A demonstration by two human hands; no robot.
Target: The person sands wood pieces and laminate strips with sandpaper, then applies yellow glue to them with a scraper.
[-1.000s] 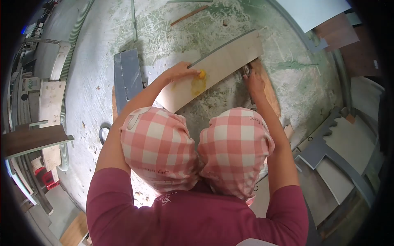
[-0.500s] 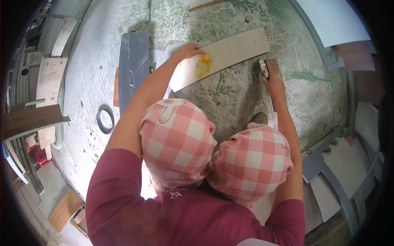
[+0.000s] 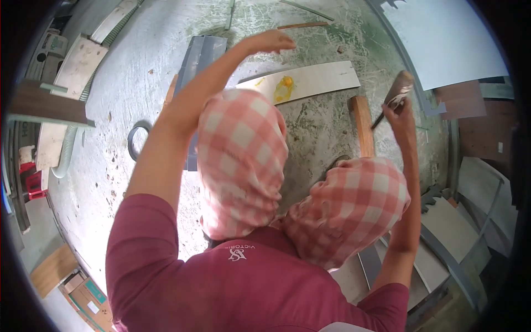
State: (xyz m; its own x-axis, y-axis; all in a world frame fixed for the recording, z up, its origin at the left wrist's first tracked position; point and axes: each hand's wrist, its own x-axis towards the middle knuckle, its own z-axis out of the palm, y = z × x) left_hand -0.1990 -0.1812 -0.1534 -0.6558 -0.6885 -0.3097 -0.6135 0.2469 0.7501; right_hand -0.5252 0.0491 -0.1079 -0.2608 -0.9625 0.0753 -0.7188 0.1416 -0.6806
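My left hand [image 3: 271, 41] is raised beyond the far edge of a pale narrow board [image 3: 326, 77], with nothing in its fingers, which are loosely bent and slightly apart. A yellow blob [image 3: 284, 88] is smeared on the board, which lies on the floor. On the right, my right hand [image 3: 399, 109] grips a blurred tool [image 3: 400, 87] with a brown rounded end, whitish streaks and a thin dark shaft; I cannot tell its kind. A brown wooden bar [image 3: 363, 124] lies between that hand and the board. My checkered trouser knees hide the board's near left part.
A dark grey panel [image 3: 202, 55] lies on the floor at the left, near a black ring [image 3: 138, 141]. Stacked boards [image 3: 72, 91] and a ribbed hose [image 3: 65, 152] line the left side. Large light sheets [image 3: 448, 44] stand at the upper right, with more panels [image 3: 451, 227] below.
My left hand has let go of the board and lifted away from it. My right hand has moved right with the tool, away from the wooden bar. The view has shifted.
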